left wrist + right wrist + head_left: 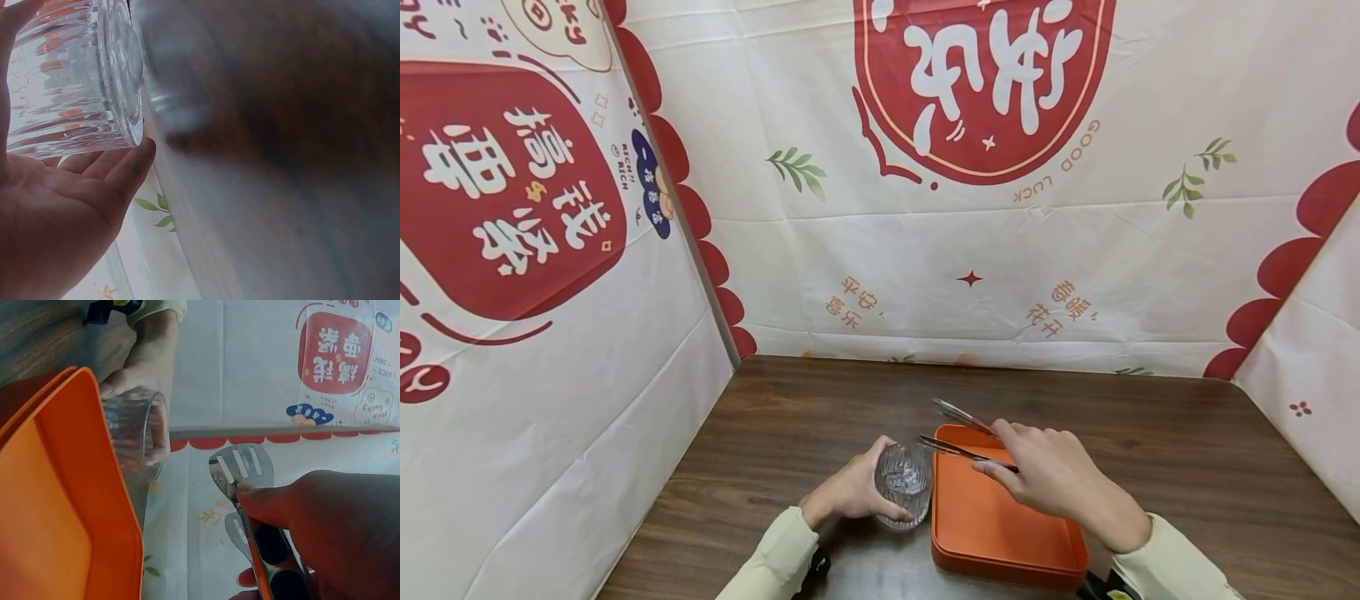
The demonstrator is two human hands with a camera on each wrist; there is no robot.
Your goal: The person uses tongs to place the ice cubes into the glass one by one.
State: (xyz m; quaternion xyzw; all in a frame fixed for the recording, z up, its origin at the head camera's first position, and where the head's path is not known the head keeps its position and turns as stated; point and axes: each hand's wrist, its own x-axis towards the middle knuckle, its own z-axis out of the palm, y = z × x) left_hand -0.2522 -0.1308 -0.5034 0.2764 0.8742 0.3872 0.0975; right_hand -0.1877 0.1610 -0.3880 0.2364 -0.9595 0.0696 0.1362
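My left hand (852, 487) grips a clear ribbed glass (904, 482), thumb on one side and fingers on the other. In the left wrist view the glass base (125, 75) shows above the palm. Whether anything clear lies inside the glass, I cannot tell. With my right hand (1052, 468) I hold metal tongs (955, 449), their two arms apart and pointing left over an orange tray (1011, 546). The right wrist view shows a slotted tong head (219, 472) under the thumb, with nothing between the tips. The tray stands just right of the glass.
A dark wooden table (820, 408) lies under everything. White printed cloth (865, 250) hangs behind it, and more cloth closes the left (550, 400) and right sides. The tray has raised walls.
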